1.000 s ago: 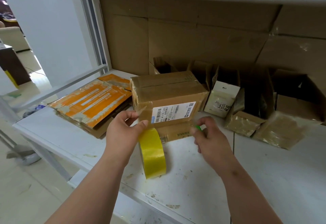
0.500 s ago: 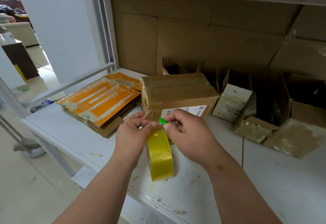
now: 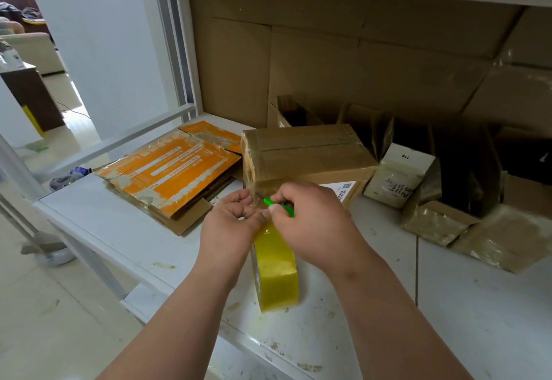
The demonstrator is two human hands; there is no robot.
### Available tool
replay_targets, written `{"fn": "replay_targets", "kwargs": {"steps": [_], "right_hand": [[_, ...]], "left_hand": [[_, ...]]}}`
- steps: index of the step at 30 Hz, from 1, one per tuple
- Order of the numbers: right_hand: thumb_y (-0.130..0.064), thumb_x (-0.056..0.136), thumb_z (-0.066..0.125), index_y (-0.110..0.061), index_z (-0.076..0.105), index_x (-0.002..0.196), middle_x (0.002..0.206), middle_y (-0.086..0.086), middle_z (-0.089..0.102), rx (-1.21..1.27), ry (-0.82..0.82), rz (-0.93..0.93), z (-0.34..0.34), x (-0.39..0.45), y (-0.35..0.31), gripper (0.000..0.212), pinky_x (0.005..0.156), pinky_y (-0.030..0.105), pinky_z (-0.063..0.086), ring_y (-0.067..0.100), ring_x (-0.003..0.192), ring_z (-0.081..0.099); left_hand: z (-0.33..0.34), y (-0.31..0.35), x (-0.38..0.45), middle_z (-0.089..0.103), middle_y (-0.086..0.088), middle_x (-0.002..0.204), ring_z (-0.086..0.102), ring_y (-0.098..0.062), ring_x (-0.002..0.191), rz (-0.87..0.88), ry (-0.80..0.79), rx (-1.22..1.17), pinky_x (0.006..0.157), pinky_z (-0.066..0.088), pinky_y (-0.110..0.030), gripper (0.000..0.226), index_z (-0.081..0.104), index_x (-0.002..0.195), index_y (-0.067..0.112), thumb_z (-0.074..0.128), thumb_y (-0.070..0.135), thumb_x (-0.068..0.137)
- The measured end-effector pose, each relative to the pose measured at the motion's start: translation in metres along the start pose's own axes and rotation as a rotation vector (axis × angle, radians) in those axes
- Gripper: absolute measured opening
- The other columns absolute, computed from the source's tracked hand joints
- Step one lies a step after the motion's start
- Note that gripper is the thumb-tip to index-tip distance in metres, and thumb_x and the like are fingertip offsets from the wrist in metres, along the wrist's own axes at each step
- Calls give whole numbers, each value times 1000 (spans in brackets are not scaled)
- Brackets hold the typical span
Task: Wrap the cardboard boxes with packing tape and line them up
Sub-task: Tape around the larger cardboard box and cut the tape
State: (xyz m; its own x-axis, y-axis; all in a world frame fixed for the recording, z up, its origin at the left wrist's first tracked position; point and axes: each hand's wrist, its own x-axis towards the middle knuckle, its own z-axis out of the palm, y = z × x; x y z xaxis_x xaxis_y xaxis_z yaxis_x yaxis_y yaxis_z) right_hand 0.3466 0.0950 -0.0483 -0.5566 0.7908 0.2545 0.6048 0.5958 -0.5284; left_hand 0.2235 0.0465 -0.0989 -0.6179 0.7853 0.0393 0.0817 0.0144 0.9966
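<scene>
Left hand (image 3: 228, 224) grips the yellow tape roll (image 3: 276, 272); right hand (image 3: 310, 218) fingers pinch a green cutter (image 3: 279, 206). Advise taut tape, cut close against the cardboard box (image 3: 301, 155).

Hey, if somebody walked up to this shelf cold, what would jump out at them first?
Probably the yellow tape roll standing on edge at the front of the white shelf, with the left hand holding it and the right hand gripping a small green cutter. Just behind sits a taped cardboard box, and to its left a flattened orange carton.
</scene>
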Motion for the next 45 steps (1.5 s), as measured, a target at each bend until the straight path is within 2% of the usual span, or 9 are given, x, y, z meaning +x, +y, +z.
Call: {"fn": "replay_targets", "kwargs": {"steps": [3,13,21,23,26,29,35,40,45], "right_hand": [[-28,93,57,-23,69,106,107,-3,63,0,5,24,-2,2,4,18,81,33,51,14,94,58],[-26,94,53,-26,67,105,104,-6,67,-62,-23,275,-13,-10,52,18,68,28,51,15,86,62],[-28,99,44,-29,60,113,109,-4,66,-420,-268,360,12,-26,85,21,91,34,39,21,100,60],[-29,96,46,-27,64,106,106,-4,65,-484,-184,297,16,-22,85,21,89,35,38,22,102,60],[-27,86,51,-18,68,93,98,3,64,-353,251,141,16,-9,76,21,80,37,41,28,95,61],[-42,82,56,-16,68,107,112,4,62,-142,571,-35,9,6,54,38,86,40,41,28,105,55],[-77,79,35,-33,43,145,159,-8,30,-265,314,-41,8,37,32,79,116,50,9,20,149,14],[-80,78,34,-34,55,134,148,-10,46,-330,351,-23,18,47,38,76,112,45,8,20,141,32],[-67,82,45,-30,61,130,142,-6,54,-296,409,-93,25,47,47,63,110,48,14,22,136,41]], "left_hand": [[-2,-2,3,64,16,111,58,1,107,3,-13,-4,85,47,-25,27,76,56,25,80,9,78],[-4,-5,10,68,2,118,59,-8,116,-92,-36,-51,99,51,-42,22,78,60,21,80,8,78],[-4,1,11,65,14,105,56,-5,111,-56,-56,71,75,49,-24,32,74,52,21,78,4,79],[-5,-2,13,69,10,107,58,-9,114,-74,-68,49,83,53,-32,26,76,56,17,79,5,78],[-8,-5,14,70,9,109,60,-10,114,-91,-82,-28,84,53,-32,10,79,71,12,77,13,81],[-10,-2,10,74,9,95,65,-9,102,-83,-31,-37,82,50,-29,21,80,84,16,70,35,87],[-11,12,8,75,7,72,69,-15,82,-119,77,-53,78,53,-33,47,75,71,26,59,69,66],[-6,16,22,74,2,68,68,-12,73,-169,99,-2,67,47,-26,53,76,71,15,61,65,79],[-6,11,29,72,-6,66,64,-18,68,-121,92,60,73,50,-34,55,75,66,9,64,60,82]]}}
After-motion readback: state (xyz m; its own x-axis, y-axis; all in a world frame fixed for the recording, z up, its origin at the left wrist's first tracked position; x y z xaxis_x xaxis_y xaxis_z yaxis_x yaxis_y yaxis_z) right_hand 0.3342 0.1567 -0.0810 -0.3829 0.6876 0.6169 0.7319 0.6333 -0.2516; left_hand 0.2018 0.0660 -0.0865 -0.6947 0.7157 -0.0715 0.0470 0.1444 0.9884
